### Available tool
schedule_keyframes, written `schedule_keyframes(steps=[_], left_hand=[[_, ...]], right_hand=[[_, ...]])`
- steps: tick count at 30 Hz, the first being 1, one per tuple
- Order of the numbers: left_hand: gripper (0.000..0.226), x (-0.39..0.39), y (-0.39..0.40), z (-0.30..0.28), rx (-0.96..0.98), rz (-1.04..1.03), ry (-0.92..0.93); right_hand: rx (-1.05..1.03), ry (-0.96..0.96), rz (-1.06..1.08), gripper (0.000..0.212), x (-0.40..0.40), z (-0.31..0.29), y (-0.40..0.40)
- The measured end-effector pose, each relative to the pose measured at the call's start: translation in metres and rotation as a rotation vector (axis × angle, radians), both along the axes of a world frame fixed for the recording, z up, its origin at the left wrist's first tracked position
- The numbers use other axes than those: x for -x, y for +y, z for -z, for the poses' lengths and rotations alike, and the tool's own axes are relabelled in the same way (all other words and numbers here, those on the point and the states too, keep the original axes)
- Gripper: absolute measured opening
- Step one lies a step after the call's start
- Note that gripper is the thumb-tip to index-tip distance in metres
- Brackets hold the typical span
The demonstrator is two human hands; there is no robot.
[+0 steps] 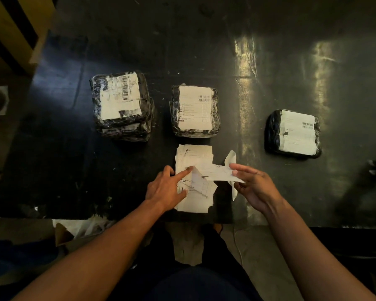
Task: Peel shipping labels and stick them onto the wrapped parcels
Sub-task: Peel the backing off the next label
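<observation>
Packing station: labelled parcels (194, 110), worn black worktable (269, 40).

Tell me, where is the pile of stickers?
In the head view, the pile of labels lies near the table's front edge, under the left hand, just before the middle parcel.

worktop (74, 131): glossy black, paint-flecked | parcels (121, 109): black wrap, white labels with black barcodes | label stack (193, 157) at 6 o'clock: white, black print | box (15, 29) at 10 o'clock: yellow-tan
</observation>
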State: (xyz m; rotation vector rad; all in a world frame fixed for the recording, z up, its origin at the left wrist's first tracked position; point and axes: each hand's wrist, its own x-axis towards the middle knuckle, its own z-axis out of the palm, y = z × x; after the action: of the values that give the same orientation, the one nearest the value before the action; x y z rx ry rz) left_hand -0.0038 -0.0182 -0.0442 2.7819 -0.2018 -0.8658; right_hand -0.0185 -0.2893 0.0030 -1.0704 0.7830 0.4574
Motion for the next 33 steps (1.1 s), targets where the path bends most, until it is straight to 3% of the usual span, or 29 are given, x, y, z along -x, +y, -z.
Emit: schedule_keyframes(steps=[7,15,17,20,24,28,33], left_hand=[[0.083,0.000,0.001,0.000,-0.010,0.019,0.017],[0.076,-0.003,-0.004,-0.015,0.052,0.015,-0.226],[0.062,-0.009,-0.005,-0.026,0.208,-0.122,-0.242],[0.027,-0.021,-0.009,-0.060,0.738,-0.571,0.008],[0.037,-0.031,-0.022,-0.101,1.245,-0.958,0.343],[0.038,-0.035,-0.029,-0.114,1.296,-1.026,0.270],[0.040,-0.034,-0.023,-0.122,1.316,-0.926,0.209]], right_hand=[[0.109,-0.048,0.081,0.026,-0.050,-0.033,-0.014],[0.316,-0.380,-0.172,0.028,-0.048,-0.047,-0.005],[0.356,-0.407,-0.179,0.029,-0.037,-0.052,0.007],[0.387,-0.445,-0.195,0.031,-0.023,-0.055,0.022],[0.405,-0.486,-0.215,0.031,-0.012,-0.062,0.035],[0.331,-0.526,-0.226,0.034,-0.006,-0.074,0.046],[0.108,-0.571,-0.213,0.049,-0.010,-0.093,0.050]])
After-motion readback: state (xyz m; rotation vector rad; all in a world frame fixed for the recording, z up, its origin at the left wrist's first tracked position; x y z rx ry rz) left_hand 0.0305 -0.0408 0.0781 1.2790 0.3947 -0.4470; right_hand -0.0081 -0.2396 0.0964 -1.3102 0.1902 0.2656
